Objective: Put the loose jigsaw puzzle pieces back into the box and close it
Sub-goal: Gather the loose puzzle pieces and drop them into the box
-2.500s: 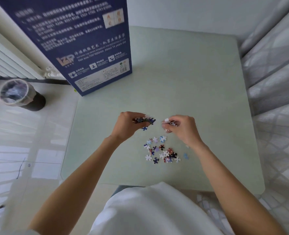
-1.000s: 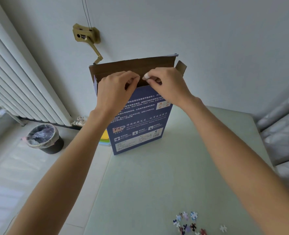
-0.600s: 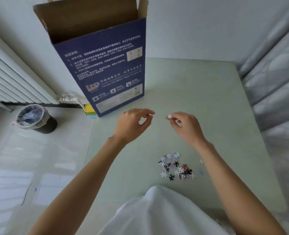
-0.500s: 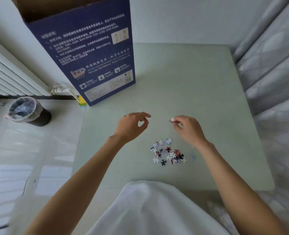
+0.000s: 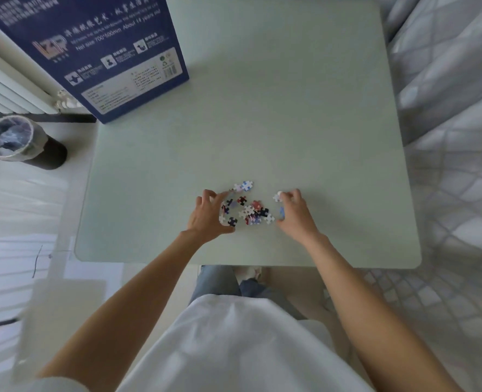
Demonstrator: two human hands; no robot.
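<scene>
A small pile of loose jigsaw pieces (image 5: pixel 248 210) in white, blue, red and black lies on the pale green table (image 5: pixel 276 114), near its front edge. My left hand (image 5: pixel 208 216) curves around the pile's left side, with spread fingers touching the nearest pieces. My right hand (image 5: pixel 295 215) sits at the pile's right side, its fingertips on a stray white piece (image 5: pixel 276 197) and its thumb beside a blue piece (image 5: pixel 281 212). The tall dark-blue puzzle box (image 5: pixel 115 52) stands upright at the table's far left corner, its top out of frame.
A bin lined with a plastic bag (image 5: pixel 16 140) stands on the floor to the left, below a white radiator (image 5: pixel 5 89). A quilted bed cover (image 5: pixel 454 137) borders the table's right edge. My knees show under the table's front edge.
My hands left the box's open top and came down to the table. Both now rest at the sides of the pile, where half a second ago they hovered beyond it.
</scene>
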